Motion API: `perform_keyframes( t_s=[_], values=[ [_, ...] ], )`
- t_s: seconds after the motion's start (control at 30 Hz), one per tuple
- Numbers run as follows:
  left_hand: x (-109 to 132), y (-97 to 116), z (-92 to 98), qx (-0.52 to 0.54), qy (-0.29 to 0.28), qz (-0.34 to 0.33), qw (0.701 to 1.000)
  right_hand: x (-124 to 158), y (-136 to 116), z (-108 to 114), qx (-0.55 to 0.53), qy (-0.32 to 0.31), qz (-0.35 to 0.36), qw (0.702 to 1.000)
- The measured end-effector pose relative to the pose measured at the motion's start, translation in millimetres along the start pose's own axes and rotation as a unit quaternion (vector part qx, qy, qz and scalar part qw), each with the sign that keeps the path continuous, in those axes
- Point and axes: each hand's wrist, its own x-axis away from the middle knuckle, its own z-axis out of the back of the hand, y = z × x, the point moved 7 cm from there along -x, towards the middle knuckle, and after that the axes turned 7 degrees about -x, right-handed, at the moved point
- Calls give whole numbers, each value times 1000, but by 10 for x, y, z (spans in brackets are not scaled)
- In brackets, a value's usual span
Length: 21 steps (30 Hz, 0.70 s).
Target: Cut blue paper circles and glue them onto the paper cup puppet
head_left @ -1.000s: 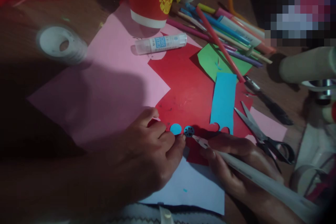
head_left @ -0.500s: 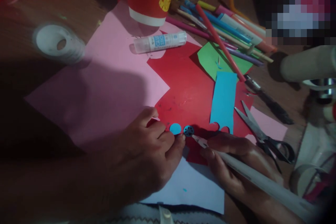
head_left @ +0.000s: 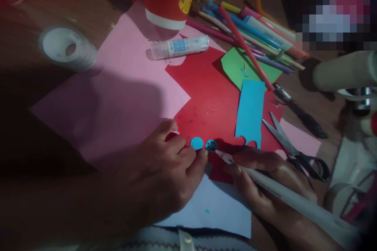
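My right hand (head_left: 265, 176) is closed around a white marker pen (head_left: 288, 196). The pen's tip touches the lower right edge of a small blue paper circle with black marks (head_left: 211, 145). At that circle's lower left edge, the thumb of my left hand (head_left: 173, 168) presses down, its other fingers curled on the paper. Just to the left lies a plain blue paper circle (head_left: 196, 143). Both circles rest on red paper (head_left: 206, 106). A blue paper strip (head_left: 250, 110) with rounded cut-outs lies above my right hand.
Scissors (head_left: 290, 145) lie with blades parted at the right, below a dark-handled craft knife (head_left: 300, 111). A glue stick (head_left: 182, 47) rests on pink paper (head_left: 126, 94). A red cup (head_left: 165, 0) stands behind it. Several pens (head_left: 265, 35) are heaped at the back right. A white tape roll (head_left: 66, 49) stands left.
The camera view has shifted very slightly. Both hands and the pen stay in nearly the same place, and the dark marks on the blue circle look slightly different.
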Motion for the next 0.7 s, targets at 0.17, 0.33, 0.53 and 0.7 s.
perform_keyframes(
  t_s=[0.17, 0.33, 0.53, 0.7],
  values=[
    [0, -8, -2, 1, 21, 14, 1000, -27, -94, 9, 12, -11, 53, 998],
    [-2, 1, -2, 7, 24, 7, 1000, 4, 43, 17, -48, -46, -21, 998],
    [-8, 2, 11, 7, 6, -5, 1000, 86, 165, 34, -100, -32, -81, 991],
    [-14, -8, -9, 5, 8, 3, 1000, 30, 52, 86, 4, 13, -51, 999]
  ],
)
